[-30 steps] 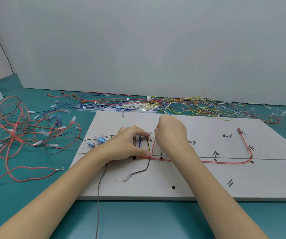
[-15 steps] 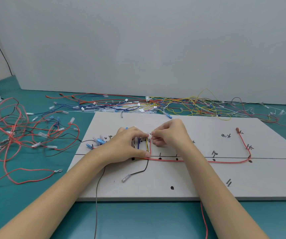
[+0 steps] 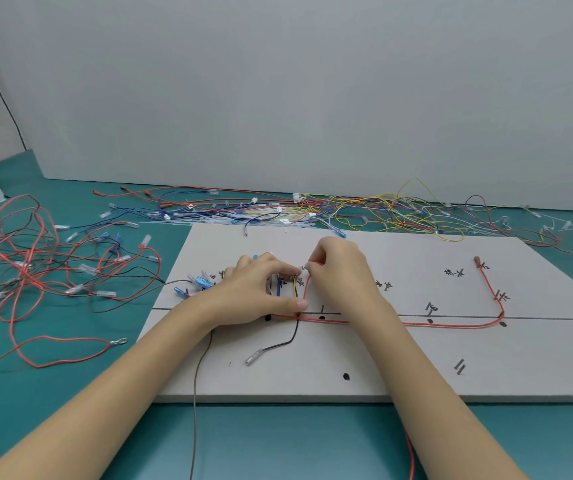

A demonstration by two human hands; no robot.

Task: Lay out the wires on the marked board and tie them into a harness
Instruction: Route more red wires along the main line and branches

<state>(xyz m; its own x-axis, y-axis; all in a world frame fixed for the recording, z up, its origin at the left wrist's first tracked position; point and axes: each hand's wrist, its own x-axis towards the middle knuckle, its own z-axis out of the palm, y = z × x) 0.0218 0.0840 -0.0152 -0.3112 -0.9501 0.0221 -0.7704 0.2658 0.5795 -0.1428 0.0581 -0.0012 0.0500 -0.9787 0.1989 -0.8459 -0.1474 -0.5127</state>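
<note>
Two bare hands meet near the middle of a pale marked board (image 3: pixel 399 368) lying on a teal table (image 3: pixel 278 441). The right hand (image 3: pixel 338 268) is curled, its thumb and forefinger pinching the white end of a red wire (image 3: pixel 416 324). The left hand (image 3: pixel 257 289) arches just to its left: its thumb presses down on the board where the wires bend, and its fingertips hold the tops of a short row of upright wires, among them a yellow wire (image 3: pixel 294 288) and a blue one.

From the pinched end the red wire drops toward the near side, turns right along a long black line drawn across the board, then turns up at the far right to a brown terminal (image 3: pixel 477 260). A black wire (image 3: pixel 283 342) with a clear-sleeved end trails toward the near edge. Blue connectors (image 3: pixel 202 283) lie left of the left hand. Black dots and handwritten labels mark the board.

The step appears to be seating the red wire's end at its mark. To do it well, the thumb should likely keep the bend pinned while the end is set, so the laid run does not lift off the line.

Loose red wires (image 3: pixel 25 268) tangle at far left; a mixed pile of wires (image 3: pixel 312 211) lies beyond the board's far edge.
</note>
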